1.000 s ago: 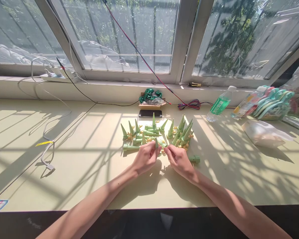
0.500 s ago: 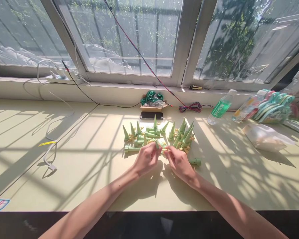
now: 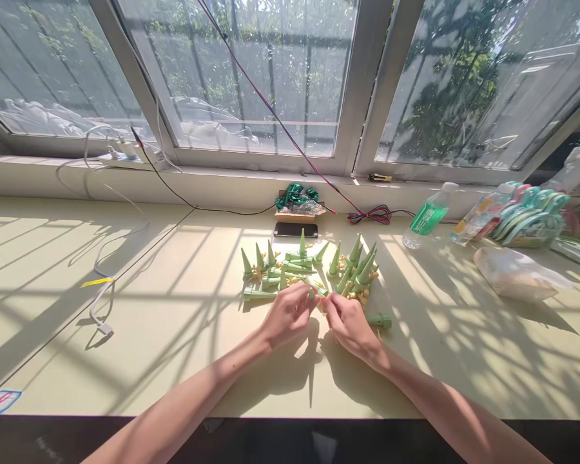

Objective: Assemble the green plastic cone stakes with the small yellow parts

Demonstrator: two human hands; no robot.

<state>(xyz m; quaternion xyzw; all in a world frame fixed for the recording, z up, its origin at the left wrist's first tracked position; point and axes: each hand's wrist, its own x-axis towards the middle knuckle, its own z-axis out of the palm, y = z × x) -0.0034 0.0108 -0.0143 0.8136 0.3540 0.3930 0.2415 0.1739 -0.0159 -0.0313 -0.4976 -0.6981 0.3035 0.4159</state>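
My left hand is closed in a pinch around a green cone-shaped piece, mostly covered by the fingers. Close beside it, almost touching, my right hand pinches a small yellow piece that its fingertips largely hide. Just beyond both hands lies a cluster of green plastic cones, some upright like this cone, others tilted or on their sides. Small yellow parts are scattered among them. One green tube-like piece rests right of my right hand.
A black phone lies behind the cones, before a small box with green ribbon-like material. Farther right are a green-labelled bottle, a white plastic bag and teal-and-pink items. A white cable lies at left.
My left hand has turned slightly, and the cone between its fingers now sits at a different angle. Both hands stay close together. The whole view has shifted a little.
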